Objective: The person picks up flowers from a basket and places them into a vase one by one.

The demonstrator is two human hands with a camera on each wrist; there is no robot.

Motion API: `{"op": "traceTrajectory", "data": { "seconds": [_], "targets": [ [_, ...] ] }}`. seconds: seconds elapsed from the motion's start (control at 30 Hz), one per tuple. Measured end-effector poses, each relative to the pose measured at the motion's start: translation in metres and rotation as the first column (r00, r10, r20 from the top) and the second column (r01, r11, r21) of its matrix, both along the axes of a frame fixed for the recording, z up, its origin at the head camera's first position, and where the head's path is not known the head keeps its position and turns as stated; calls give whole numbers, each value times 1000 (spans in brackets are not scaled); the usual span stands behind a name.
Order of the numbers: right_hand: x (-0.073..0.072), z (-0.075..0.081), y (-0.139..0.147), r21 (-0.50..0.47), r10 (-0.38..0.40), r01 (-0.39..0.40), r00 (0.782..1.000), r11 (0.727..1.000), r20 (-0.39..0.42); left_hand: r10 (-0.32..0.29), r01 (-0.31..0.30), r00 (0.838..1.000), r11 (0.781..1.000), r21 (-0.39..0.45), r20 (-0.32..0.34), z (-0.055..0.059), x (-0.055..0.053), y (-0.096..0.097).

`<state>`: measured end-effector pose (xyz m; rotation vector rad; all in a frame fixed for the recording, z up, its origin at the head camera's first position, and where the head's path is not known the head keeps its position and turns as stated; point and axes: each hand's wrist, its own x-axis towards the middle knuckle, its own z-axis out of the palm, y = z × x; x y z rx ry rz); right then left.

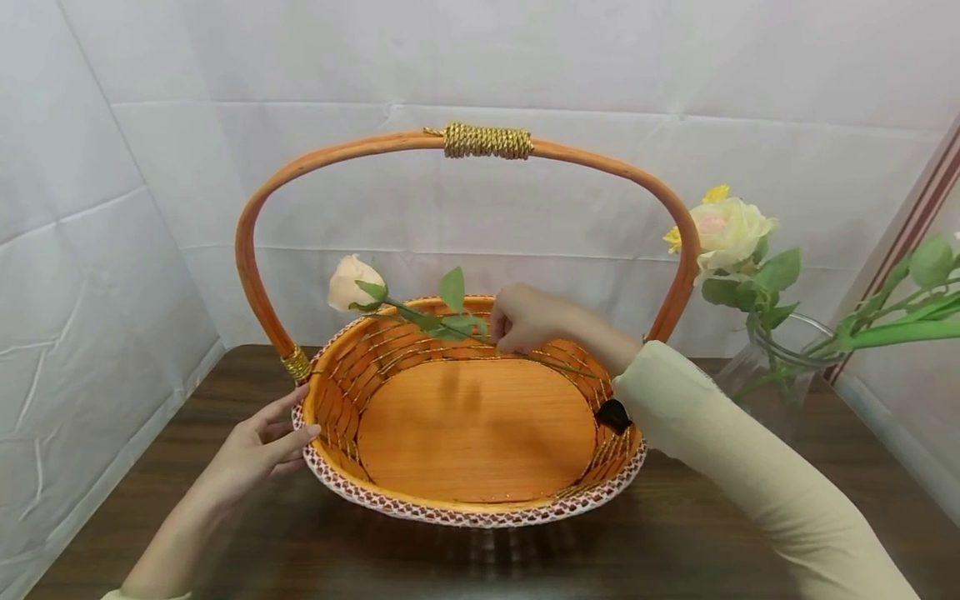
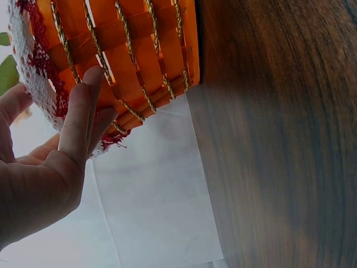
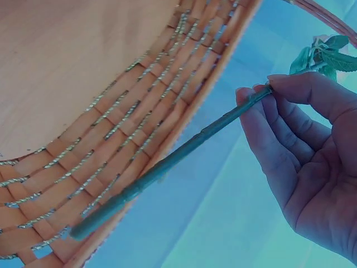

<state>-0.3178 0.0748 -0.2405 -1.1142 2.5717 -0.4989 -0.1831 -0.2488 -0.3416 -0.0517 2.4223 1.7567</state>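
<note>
An orange woven basket (image 1: pixel 480 504) with a tall arched handle stands on the table, its rim trimmed in white and red lace. At its left side my left hand (image 1: pixel 251 446) holds the rim, thumb on top and fingers against the outer wall, as the left wrist view also shows. My right hand (image 1: pixel 531 321) pinches the stem of a pale peach rose (image 1: pixel 352 283) over the basket's far part. The rose lies sideways, bloom to the left. In the right wrist view, the stem's bare green end (image 3: pixel 167 162) slants past the basket's woven side.
To the right stands a clear glass vase (image 1: pixel 780 392) holding a cream flower (image 1: pixel 727 233) and green stems. The handle (image 1: pixel 480 142), bound with gold cord, arches above the basket. White sheeting (image 1: pixel 150 292) hangs behind the dark wooden table (image 1: pixel 187 408).
</note>
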Motion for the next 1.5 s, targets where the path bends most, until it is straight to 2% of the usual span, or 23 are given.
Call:
{"op": "traceTrajectory", "data": {
  "seconds": [0.23, 0.4, 0.77, 1.23, 1.5],
  "targets": [
    [8, 6, 14, -62, -21, 22, 1000, 998, 13, 4, -4, 1000, 1000, -10, -1, 0, 1, 0],
    [14, 8, 25, -60, -56, 56, 998, 997, 8, 5, -5, 1000, 1000, -6, 0, -1, 1, 0],
    [26, 10, 45, -122, -1, -5, 999, 993, -43, 2, -2, 1000, 1000, -16, -9, -2, 2, 0],
    [43, 9, 80, -182, -52, 47, 998, 982, -27, -8, 8, 1000, 1000, -22, -16, 0, 1, 1],
    [48, 5, 103, -207, -29, 22, 999, 978, -29, -2, 1, 1000, 1000, -25, -12, 0, 1, 1]
  ]
}}
